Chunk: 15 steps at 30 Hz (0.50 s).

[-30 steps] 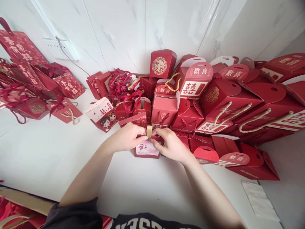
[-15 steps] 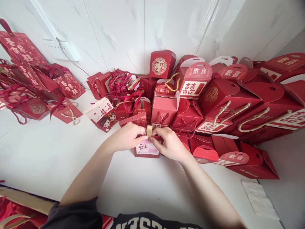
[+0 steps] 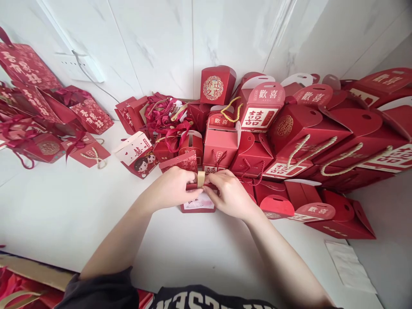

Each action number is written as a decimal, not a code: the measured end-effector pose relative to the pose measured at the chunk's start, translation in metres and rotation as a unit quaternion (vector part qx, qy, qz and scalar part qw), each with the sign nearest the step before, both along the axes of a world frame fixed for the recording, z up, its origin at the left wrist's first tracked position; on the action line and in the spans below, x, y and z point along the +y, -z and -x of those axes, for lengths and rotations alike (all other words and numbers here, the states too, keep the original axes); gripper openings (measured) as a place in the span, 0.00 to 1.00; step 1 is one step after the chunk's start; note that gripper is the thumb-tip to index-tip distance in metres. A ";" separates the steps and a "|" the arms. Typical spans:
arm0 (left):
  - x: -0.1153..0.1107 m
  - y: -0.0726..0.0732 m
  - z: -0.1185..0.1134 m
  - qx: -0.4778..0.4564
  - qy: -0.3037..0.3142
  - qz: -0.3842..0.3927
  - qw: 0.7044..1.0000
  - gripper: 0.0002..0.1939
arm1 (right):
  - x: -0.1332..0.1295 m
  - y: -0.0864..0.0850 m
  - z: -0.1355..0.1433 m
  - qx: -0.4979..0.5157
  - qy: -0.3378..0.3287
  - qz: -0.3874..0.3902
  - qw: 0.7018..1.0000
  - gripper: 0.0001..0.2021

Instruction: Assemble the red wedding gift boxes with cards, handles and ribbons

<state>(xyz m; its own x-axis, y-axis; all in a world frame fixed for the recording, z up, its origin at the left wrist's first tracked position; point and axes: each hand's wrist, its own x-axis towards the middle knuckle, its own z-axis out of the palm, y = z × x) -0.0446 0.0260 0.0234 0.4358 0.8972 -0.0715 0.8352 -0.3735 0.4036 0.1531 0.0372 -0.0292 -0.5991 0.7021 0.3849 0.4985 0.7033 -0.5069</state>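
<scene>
A small red gift box (image 3: 198,205) with a pale pink picture panel stands on the white table in front of me. A gold ribbon loop (image 3: 201,178) sticks up from its top. My left hand (image 3: 172,185) grips the top edge from the left, thumb in front and fingers curled behind. From the other side, my right hand (image 3: 228,192) pinches the same edge beside the ribbon. Both hands cover much of the box's upper part. Just behind stands a patterned red box (image 3: 185,162).
Red gift boxes with rope handles (image 3: 304,128) are stacked along the back and right. More red bags (image 3: 48,146) stand at left. A white box with cartoon figures (image 3: 138,152) leans nearby. White paper (image 3: 349,264) lies at right; a wall socket (image 3: 80,68) has a cable.
My left thumb has moved down over the front of the box, covering more of the picture. The right hand stays almost in place. The whole view has shifted slightly.
</scene>
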 end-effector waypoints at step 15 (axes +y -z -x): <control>0.008 -0.005 0.016 0.033 0.071 0.003 0.997 0.13 | 0.005 0.002 -0.002 -0.005 -0.071 0.006 0.997 0.06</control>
